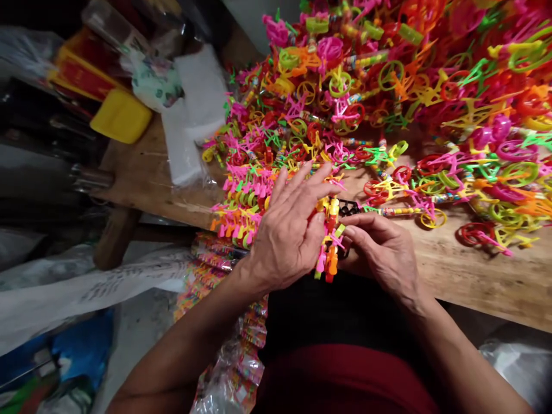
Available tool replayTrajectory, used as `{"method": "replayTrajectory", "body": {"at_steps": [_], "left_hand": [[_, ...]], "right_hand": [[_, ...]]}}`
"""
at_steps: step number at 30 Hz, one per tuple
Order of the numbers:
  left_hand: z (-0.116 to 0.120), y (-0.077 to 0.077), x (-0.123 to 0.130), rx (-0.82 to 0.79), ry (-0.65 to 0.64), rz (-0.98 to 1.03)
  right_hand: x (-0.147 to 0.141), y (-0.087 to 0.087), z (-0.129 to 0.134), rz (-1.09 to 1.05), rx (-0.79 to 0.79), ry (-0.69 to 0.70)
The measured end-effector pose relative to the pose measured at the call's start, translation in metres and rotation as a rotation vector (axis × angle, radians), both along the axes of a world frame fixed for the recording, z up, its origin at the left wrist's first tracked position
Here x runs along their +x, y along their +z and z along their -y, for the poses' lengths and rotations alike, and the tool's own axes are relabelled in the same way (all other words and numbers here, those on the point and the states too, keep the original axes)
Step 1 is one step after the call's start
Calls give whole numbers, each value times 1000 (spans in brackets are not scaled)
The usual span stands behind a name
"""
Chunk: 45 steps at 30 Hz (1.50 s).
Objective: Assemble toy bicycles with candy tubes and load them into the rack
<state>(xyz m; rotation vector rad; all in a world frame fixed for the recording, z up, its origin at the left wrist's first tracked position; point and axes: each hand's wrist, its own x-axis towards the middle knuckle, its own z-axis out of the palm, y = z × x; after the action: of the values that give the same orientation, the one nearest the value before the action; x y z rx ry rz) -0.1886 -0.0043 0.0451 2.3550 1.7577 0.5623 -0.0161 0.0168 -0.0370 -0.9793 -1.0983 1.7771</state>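
Near the table's front edge, rows of small bright plastic toys stand packed side by side in pink, lime, yellow and orange. My left hand lies across these rows, fingers stretched out flat, its thumb beside the nearest toys. Part of a black plastic rack with holes shows at the right end of the rows. There my right hand pinches a small lime-green plastic toy piece between thumb and forefinger. My left hand hides the middle of the rows.
A large heap of loose coloured plastic toys covers the back and right of the wooden table. White sheets and a yellow container are at the left. Clear-wrapped strips of toys hang below the table edge.
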Motion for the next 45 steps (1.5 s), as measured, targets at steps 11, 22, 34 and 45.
{"method": "replayTrajectory", "body": {"at_steps": [11, 22, 34, 45], "left_hand": [[-6, 5, 0, -139, -129, -92], [-3, -4, 0, -45, -148, -39], [-4, 6, -4, -109, -154, -10], [-19, 27, 20, -235, 43, -195]], "right_hand": [[-9, 0, -6, 43, -43, -38], [48, 23, 5, 823, 846, -196], [48, 13, -14, 1365, 924, -36], [62, -2, -26, 1328, 1096, -117]]}}
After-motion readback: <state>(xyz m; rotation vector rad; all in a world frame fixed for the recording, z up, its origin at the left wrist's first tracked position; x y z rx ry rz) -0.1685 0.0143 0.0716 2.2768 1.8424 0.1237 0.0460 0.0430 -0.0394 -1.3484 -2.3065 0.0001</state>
